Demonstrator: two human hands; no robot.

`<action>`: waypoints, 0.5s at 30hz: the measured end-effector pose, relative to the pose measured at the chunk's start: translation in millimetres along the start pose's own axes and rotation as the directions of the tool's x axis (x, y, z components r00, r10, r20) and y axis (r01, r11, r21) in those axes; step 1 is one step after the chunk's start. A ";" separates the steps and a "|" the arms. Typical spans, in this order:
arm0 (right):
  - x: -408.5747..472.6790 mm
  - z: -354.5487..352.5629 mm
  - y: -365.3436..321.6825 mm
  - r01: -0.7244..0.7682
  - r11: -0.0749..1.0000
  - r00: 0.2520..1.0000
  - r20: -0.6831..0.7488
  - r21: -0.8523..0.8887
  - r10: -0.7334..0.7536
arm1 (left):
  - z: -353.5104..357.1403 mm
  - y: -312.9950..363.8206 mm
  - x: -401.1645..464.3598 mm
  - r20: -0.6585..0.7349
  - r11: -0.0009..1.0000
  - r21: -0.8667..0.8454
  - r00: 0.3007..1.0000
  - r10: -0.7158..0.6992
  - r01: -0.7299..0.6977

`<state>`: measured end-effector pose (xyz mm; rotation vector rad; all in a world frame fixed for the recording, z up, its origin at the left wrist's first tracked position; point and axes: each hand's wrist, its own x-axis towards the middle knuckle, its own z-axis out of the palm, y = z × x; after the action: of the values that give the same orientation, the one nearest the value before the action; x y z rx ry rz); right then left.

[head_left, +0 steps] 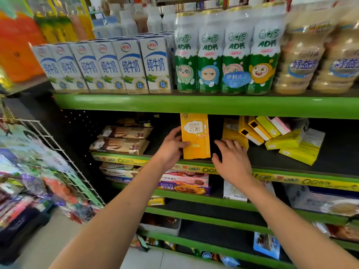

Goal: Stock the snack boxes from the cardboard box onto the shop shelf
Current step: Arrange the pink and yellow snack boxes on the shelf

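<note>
Green metal shop shelf [194, 105] is carrying "纯牛奶" milk cartons [108, 68] and "AD钙" bottles [225, 61] up top. Below, left hand [171, 148] is gripping the edge of an upright yellow "Pejoy 百醇" snack box [196, 136] at the shelf front; right hand [231, 158] is hovering beside it, fingers spread, holding nothing; more yellow cartons [287, 142] are lying tumbled at right.

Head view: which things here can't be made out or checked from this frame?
- Cardboard box: not in the head view.
- Tall orange snack box: top hidden behind the green shelf edge; the left hand covers its left side.
- Right hand: covers the shelf beneath, contact unclear.
- Tumbled yellow boxes: print too small.
- Hanging packets on the left: blurred.
</note>
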<state>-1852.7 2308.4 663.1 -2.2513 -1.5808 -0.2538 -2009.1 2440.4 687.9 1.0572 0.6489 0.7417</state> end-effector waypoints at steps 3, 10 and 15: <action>2.8 2.1 1.9 -0.072 0.996 0.997 -0.010 -0.042 0.072 | -1.7 -1.3 -0.2 0.012 1.000 -0.014 1.000 0.001 -0.001; 10.1 -2.5 3.3 -0.140 0.990 0.990 0.030 0.025 0.140 | -3.8 -2.6 -0.6 0.021 1.000 -0.016 1.000 -0.006 0.006; 6.6 -11.0 2.8 -0.245 0.949 0.963 -0.066 0.198 0.262 | -3.2 -4.0 -0.2 0.014 1.000 -0.023 1.000 -0.003 0.003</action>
<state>-1847.0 2308.8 674.9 -2.2301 -1.1989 -0.1279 -2010.9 2440.7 683.0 1.0392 0.6288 0.7376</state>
